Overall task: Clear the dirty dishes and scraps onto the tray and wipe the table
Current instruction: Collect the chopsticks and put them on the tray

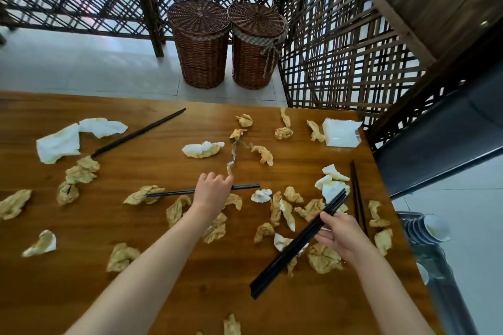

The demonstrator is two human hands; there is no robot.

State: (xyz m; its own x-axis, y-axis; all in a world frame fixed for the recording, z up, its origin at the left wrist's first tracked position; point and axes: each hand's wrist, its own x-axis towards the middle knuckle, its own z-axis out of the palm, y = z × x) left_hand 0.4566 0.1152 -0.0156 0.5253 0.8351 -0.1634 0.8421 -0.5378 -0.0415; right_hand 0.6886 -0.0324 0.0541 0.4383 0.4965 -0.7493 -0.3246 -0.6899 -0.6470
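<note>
Head view: gathering chopsticks, my right hand [336, 231] grips a bundle [296, 245]; left hand [213, 187] pinches another pair [245, 187], tray next.

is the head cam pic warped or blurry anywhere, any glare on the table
Head view: wide-angle warp bows the table edge and lattice screen; soft daylight, faint shadows, a mild sheen rather than hard glare on the wood; the left hand on the chopstick looks slightly soft; the right hand and its chopstick bundle are sharper.
</note>
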